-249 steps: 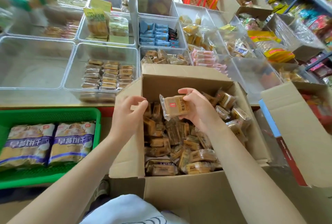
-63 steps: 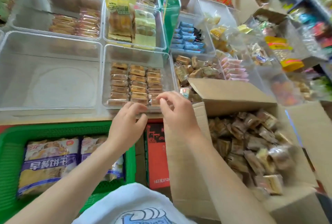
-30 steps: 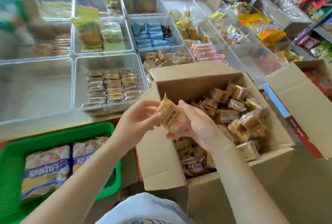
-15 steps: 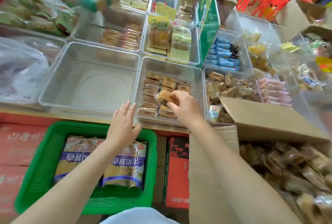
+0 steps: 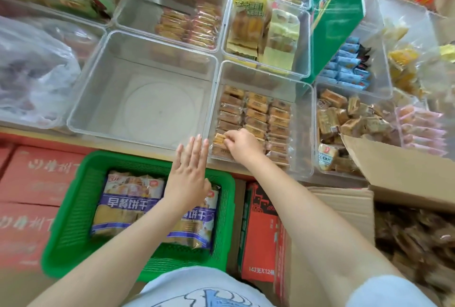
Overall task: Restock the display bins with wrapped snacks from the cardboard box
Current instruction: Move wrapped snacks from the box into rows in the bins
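Head view, right hand: your right hand (image 5: pixel 242 145) is inside the clear display bin (image 5: pixel 304 132), fingers curled round one wrapped snack (image 5: pixel 219 138) at the near left corner of the rows.
Head view, left hand: your left hand (image 5: pixel 188 172) holds nothing — fingers straight and together, hovering over the far rim of the green basket (image 5: pixel 71 208), fingertips just short of the bin's near wall.
Where the snack is: in your right-hand pinch, low over the nearest row, touching or almost touching the packets under it; I cannot tell which.
Bin contents: three neat rows of brown wrapped snacks (image 5: pixel 256 116) fill the near part of the floor, with bare floor along the far wall and down the right side.
Supply: the cardboard box (image 5: pixel 369 159) sits at your right, flap raised, its loose packets blurred at the lower right edge.
Step in hand: placing — you are seating this packet into the left row, by my reading.
Progress: early to middling, I judge; the bin holds one shallow layer and the box looks well stocked.
Next move: let go only once the packet lies flat and square with its neighbours, then swing right to the box for another.
Watch for: slippery film — a careless release could knock the row askew.
Neighbours: an empty clear bin (image 5: pixel 98 100) stands just left.
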The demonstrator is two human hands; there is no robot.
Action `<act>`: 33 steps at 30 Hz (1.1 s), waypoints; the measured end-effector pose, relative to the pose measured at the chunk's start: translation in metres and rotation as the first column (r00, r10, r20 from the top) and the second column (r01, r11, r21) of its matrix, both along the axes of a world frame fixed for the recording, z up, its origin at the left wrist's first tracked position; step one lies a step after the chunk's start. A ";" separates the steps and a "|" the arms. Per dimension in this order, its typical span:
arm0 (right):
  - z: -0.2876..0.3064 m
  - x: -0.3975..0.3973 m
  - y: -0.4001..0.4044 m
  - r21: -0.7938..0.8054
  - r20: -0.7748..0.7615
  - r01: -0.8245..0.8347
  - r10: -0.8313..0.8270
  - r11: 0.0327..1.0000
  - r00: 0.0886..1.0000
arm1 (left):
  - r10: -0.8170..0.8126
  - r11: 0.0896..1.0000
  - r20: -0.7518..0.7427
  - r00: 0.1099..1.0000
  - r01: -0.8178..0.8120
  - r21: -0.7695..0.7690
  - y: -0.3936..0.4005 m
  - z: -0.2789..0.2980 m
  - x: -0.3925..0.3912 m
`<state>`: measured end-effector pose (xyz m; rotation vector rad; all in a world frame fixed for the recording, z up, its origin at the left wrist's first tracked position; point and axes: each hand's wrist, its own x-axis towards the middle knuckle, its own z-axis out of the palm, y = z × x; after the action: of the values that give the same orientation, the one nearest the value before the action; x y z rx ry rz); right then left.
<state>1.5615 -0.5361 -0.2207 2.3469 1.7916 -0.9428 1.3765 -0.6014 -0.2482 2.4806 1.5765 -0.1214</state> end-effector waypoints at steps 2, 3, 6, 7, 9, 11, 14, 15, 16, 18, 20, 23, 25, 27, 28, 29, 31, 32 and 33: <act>0.006 -0.004 -0.006 0.008 -0.007 0.034 -0.034 0.999 0.999 | -0.001 1.000 -0.001 1.000 0.001 -0.020 0.001 0.006 0.000; 0.013 -0.005 -0.012 0.017 -0.018 0.049 -0.049 0.999 0.999 | 0.001 0.999 0.003 1.000 -0.001 -0.043 0.002 0.012 0.001; 0.051 -0.001 -0.041 0.081 -0.120 0.074 -0.064 0.994 0.991 | 0.061 0.990 0.105 0.993 -0.047 -0.131 0.003 0.042 0.008; 0.068 0.002 -0.056 0.121 -0.167 0.085 -0.065 0.989 0.984 | 0.094 0.986 0.187 0.978 -0.066 -0.150 0.000 0.053 0.014; 0.105 0.013 -0.096 0.259 -0.266 0.137 -0.066 0.956 0.962 | 0.124 0.984 0.362 0.924 -0.068 -0.165 -0.018 0.077 0.033; 0.138 0.029 -0.143 0.411 -0.335 0.245 -0.105 0.878 0.936 | 0.110 0.983 0.508 0.854 -0.017 -0.184 -0.045 0.100 0.062; 0.175 0.069 -0.219 0.560 -0.408 0.458 -0.251 0.691 0.878 | 0.050 0.968 0.634 0.772 0.119 -0.221 -0.097 0.129 0.107; 0.182 0.087 -0.244 0.605 -0.412 0.492 -0.283 0.625 0.866 | 0.018 0.961 0.663 0.748 0.170 -0.217 -0.115 0.136 0.120; 0.187 0.105 -0.268 0.633 -0.412 0.518 -0.317 0.575 0.855 | -0.019 0.952 0.690 0.724 0.225 -0.210 -0.133 0.142 0.133; 0.189 0.141 -0.312 0.606 -0.406 0.588 -0.427 0.536 0.808 | -0.082 0.926 0.730 0.678 0.322 -0.195 -0.168 0.152 0.155; 0.185 0.174 -0.351 0.529 -0.352 0.633 -0.532 0.566 0.770 | -0.103 0.908 0.746 0.658 0.368 -0.199 -0.201 0.161 0.175; 0.167 0.218 -0.394 0.410 -0.033 0.549 -0.589 0.728 0.807 | -0.218 0.914 0.712 0.668 0.395 -0.090 -0.244 0.170 0.203; 0.152 0.239 -0.415 0.217 0.291 0.429 -0.478 0.877 0.829 | -0.320 0.905 0.630 0.708 0.426 -0.019 -0.266 0.171 0.220; 0.138 0.251 -0.429 0.053 0.464 0.336 -0.321 0.941 0.826 | -0.391 0.902 0.494 0.777 0.430 0.039 -0.280 0.166 0.232; 0.133 0.253 -0.432 0.020 0.501 0.299 -0.269 0.954 0.822 | -0.414 0.903 0.418 0.809 0.424 0.074 -0.284 0.162 0.236; 0.129 0.255 -0.434 0.008 0.528 0.275 -0.237 0.962 0.815 | -0.426 0.902 0.356 0.832 0.420 0.100 -0.286 0.160 0.238; 0.123 0.258 -0.432 -0.011 0.580 0.262 -0.207 0.965 0.788 | -0.437 0.899 0.300 0.848 0.421 0.121 -0.285 0.156 0.241; 0.123 0.258 -0.429 -0.026 0.605 0.265 -0.196 0.964 0.772 | -0.441 0.897 0.292 0.849 0.423 0.125 -0.285 0.156 0.242; 0.123 0.259 -0.426 -0.038 0.625 0.262 -0.182 0.964 0.759 | -0.444 0.896 0.288 0.849 0.425 0.129 -0.284 0.156 0.241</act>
<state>1.8208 -0.9625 -0.0981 2.4211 1.1770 -0.2095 1.6179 -0.8857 -0.0922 2.6976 0.8888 0.2469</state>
